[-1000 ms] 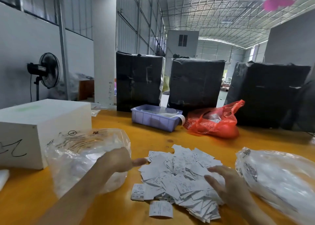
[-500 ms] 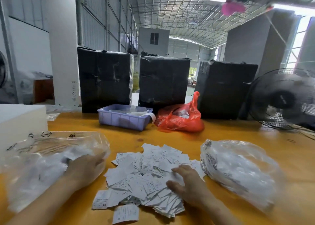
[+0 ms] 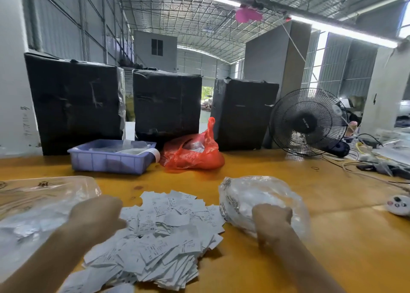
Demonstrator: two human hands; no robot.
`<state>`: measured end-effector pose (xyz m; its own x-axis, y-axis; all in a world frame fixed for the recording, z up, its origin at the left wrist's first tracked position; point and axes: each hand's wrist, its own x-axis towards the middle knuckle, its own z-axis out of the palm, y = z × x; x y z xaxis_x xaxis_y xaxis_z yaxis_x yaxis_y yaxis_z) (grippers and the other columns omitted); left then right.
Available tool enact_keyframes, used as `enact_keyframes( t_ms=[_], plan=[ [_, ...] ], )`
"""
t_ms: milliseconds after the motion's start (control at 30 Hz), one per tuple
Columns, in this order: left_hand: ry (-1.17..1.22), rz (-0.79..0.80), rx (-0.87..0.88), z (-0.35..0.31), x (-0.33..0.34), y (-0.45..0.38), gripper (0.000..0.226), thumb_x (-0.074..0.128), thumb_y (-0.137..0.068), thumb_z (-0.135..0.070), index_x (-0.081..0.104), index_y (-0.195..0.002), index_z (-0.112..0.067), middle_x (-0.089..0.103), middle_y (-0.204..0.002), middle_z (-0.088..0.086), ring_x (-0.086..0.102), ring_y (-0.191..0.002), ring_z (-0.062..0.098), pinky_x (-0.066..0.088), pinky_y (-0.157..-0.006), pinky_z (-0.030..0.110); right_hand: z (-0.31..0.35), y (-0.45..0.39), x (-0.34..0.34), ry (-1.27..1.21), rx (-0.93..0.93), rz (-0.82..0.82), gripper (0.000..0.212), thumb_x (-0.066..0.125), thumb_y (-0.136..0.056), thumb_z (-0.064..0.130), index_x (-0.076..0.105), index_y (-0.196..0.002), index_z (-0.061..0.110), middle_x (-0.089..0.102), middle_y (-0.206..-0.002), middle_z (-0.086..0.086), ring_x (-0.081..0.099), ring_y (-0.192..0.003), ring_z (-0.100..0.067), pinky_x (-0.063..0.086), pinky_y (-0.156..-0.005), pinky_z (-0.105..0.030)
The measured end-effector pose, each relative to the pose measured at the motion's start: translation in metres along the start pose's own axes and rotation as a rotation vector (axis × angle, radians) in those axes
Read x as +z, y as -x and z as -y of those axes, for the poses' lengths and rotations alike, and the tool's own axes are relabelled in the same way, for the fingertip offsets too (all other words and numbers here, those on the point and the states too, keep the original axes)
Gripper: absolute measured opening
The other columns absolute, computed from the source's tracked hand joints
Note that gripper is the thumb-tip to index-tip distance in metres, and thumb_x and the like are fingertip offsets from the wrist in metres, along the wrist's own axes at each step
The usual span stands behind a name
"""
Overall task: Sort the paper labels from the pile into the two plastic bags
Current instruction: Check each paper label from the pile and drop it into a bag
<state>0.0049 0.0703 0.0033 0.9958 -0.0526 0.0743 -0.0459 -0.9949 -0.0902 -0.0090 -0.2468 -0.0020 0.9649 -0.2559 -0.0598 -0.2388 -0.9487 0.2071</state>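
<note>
Right hand moved onto crinkly clear bag

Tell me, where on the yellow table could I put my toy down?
Bare wood shows between the right clear bag and the white remote, and in the strip between the label pile and the purple tray. Near the fan cables crowd it, and between the two hands labels cover everything.
</note>
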Motion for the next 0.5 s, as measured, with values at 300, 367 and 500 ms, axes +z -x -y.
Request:
enact_keyframes(
  t_ms=[300,367,500],
  plan=[
    [0.314,0.149,0.46,-0.061,0.037,-0.009,0.056,0.052,-0.092,-0.049,0.038,-0.143,-0.032,0.039,-0.148,-0.009,0.038,-0.132,0.01,0.03,-0.107,0.024,0.006,0.014,0.005,0.016,-0.17,0.16,0.039,0.04,-0.093,0.004,0.022,-0.061,0.018,0.024,-0.066,0.003,0.024,-0.055,-0.01,0.025,-0.049,-0.019],
    [0.33,0.203,0.455,-0.06,0.04,-0.01,0.067,0.057,-0.085,-0.058,0.037,-0.143,-0.033,0.037,-0.149,-0.01,0.037,-0.133,0.011,0.029,-0.106,0.026,0.014,0.015,0.002,0.024,-0.153,0.115,0.038,0.04,-0.093,0.003,0.024,-0.062,0.018,0.026,-0.067,0.003,0.032,-0.058,-0.013,0.034,-0.058,-0.021],
    [0.305,0.289,0.486,-0.057,0.042,-0.006,0.093,0.067,-0.064,-0.074,0.033,-0.143,-0.038,0.028,-0.153,-0.008,0.026,-0.14,0.018,0.024,-0.112,0.035,0.024,0.016,-0.004,0.061,-0.131,0.042,0.026,0.055,-0.09,0.023,0.04,-0.071,0.014,0.043,-0.076,0.003,0.052,-0.075,-0.017,0.037,-0.057,-0.022]
  ],
)
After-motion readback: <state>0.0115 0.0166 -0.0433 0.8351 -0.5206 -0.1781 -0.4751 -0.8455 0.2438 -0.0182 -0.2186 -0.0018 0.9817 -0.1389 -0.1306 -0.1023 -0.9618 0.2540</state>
